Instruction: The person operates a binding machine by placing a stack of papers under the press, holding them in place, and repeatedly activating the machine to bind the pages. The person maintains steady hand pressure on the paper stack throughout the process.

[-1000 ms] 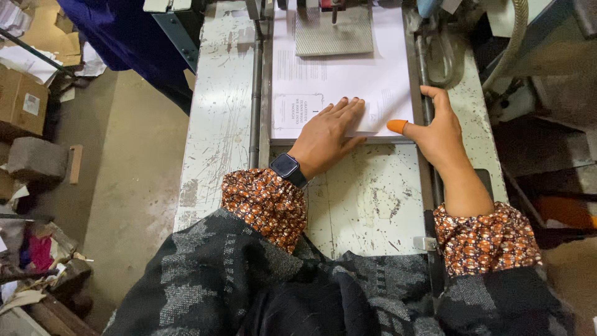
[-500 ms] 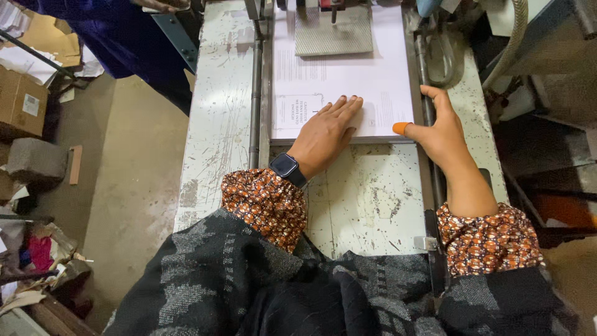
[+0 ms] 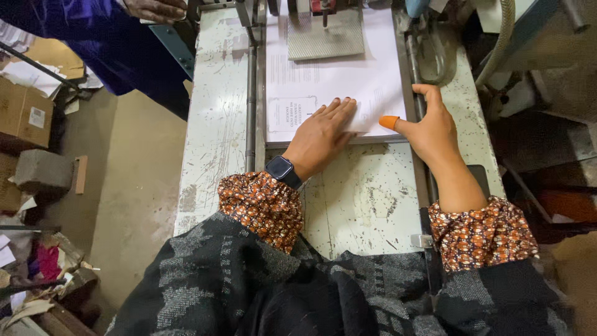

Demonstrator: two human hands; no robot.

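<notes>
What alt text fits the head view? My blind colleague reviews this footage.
A left hand lies flat on a white printed paper stack on a scuffed pale metal machine table; the right hand, wearing an orange thumb cap, steadies the stack's right edge.

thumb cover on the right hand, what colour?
Orange thumb cover on the right hand, clearest in the head view.

Pretty even, soft light from above, no harsh glare. The paper (image 3: 329,81) is the brightest spot, almost washed out. Soft shadows sit under both hands and along the table (image 3: 214,124) edge. Corners go dim, with wide-angle stretch there. Focus is sharp mid-frame.
</notes>
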